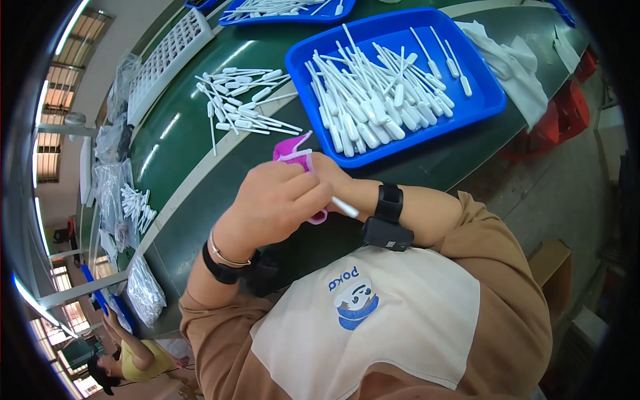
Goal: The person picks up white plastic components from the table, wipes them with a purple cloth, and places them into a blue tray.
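1. Head view: a thin white plastic pipette (345,207) sits between both hands, just in front of the big blue plastic tray (467,110), over the green table (200,193). Only its bulb end shows, poking out below the knuckles.
2. Left hand (277,203) is curled shut around the pipette's stem and hides most of it.
3. Right hand (325,175) is mostly covered by the left; it pinches a small pink-purple soft piece (293,152). Exact grip on it: cannot tell.
4. Handling, as a judgement: the pipette looks very light, bendy and smooth, so it may slip or kink; best held on the stem near the bulb, lightly. The pink piece looks soft and floppy.
5. Inside the tray: a heap of white pipettes (373,100).
6. Left of the tray: a loose scatter of pipettes (243,100) on the table, then a white plastic grid rack (167,60).
7. Right of the tray: a crumpled white cloth (513,67).
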A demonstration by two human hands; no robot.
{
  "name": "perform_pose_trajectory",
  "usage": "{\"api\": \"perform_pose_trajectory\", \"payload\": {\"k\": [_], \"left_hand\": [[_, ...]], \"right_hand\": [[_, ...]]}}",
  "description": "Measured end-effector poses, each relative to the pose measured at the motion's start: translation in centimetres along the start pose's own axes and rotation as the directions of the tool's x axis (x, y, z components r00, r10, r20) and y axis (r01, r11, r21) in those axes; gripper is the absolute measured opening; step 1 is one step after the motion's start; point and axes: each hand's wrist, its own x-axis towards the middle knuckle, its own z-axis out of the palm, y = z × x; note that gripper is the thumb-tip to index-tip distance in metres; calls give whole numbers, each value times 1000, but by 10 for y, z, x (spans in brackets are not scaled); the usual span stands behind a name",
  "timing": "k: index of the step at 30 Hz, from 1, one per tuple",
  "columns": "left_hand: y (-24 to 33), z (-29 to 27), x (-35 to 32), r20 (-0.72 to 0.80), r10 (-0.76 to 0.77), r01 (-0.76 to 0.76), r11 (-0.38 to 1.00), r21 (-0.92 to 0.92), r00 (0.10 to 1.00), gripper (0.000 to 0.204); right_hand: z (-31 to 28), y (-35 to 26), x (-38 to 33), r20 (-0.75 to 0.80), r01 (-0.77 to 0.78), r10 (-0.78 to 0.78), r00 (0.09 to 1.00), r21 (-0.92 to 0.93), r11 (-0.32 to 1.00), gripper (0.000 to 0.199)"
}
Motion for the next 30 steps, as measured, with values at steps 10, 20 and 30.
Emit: {"api": "perform_pose_trajectory", "payload": {"k": [10,20,30], "left_hand": [[-84,45,72,280,-753,589,172,-790,596,20],[-97,64,70,359,-765,602,47,-797,534,21],[-217,5,-122,-114,-796,774,528,349,594,21]], "right_hand": [[22,-18,-5,185,-412,378,907,205,888,12],[22,0,0,245,-351,300,922,201,914,12],[22,-9,-9,241,-441,393,887,198,875,20]]}}
